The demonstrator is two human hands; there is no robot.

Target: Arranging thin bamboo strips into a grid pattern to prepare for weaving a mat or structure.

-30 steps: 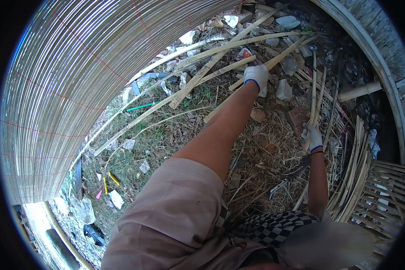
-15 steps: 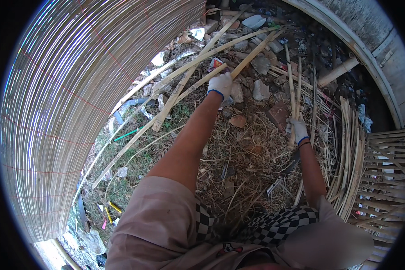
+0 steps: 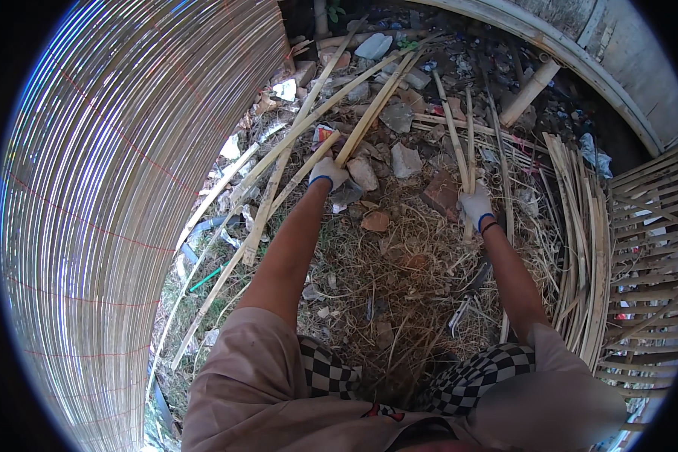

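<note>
Bending over littered ground (image 3: 399, 282), with both forearms stretched forward and well apart, and busy with long bamboo strips on either side

Closed with the left hand (image 3: 328, 173), as far as can be told from above, around the near end of the yellowish strips (image 3: 371, 114), slanting away up and to the right; impossible to see most of the fingers

Clenched with the right hand (image 3: 475, 204) around the lower part of the thin strips (image 3: 453, 129), parting into a narrow fan above the grip and poking out a little below it, just beside a reddish brick (image 3: 440, 193)

Probably at the step of taking hold and steadying, to judge by two separate grips and by far ends resting among the rubble

For any next move, best to keep both grips firm, draw the yellowish strips clear of a loose strip (image 3: 305, 171) just left of the glove, and steer past the pale stone (image 3: 406, 160) without snagging; worth minding, too, the slatted screen (image 3: 120, 196) to the left and the curved bundle (image 3: 584, 233) to the right
</note>
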